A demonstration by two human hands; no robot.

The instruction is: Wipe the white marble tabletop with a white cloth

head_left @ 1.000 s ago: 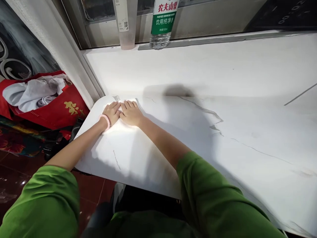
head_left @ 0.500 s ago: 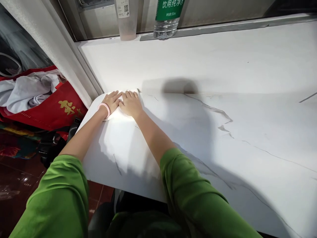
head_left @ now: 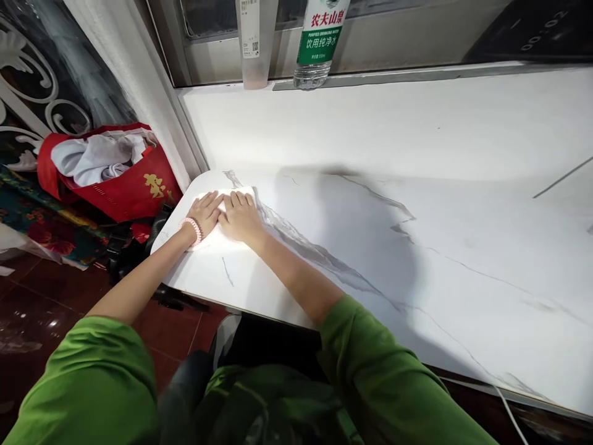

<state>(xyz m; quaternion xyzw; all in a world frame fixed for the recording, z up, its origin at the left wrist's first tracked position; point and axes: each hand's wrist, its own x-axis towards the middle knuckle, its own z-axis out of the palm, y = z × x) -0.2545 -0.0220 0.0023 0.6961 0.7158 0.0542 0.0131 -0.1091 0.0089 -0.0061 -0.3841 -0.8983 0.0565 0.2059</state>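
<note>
A white cloth (head_left: 217, 238) lies flat near the rounded left end of the white marble-patterned table (head_left: 463, 309). I cannot tell whether it is fabric or paper. Both palms press down on it, side by side. My left hand (head_left: 205, 211), with a pink coiled band at the wrist, rests on the left part with fingers stretched out. On the right part lies my right hand (head_left: 241, 216), fingers flat and slightly apart. The two thumbs nearly meet. Grey veins of the table pattern show just right of the cloth.
A water bottle (head_left: 320, 46) and a clear plastic cup (head_left: 256, 52) stand on the ledge behind the table. Left of the table is a red bag (head_left: 134, 201) with white fabric in it. A pale curtain (head_left: 125, 68) hangs at the back left corner.
Both hands have slid the cloth from the table's back edge a little toward me. The fingers stay flat. My view has shifted, showing more of the ledge and red bag.
</note>
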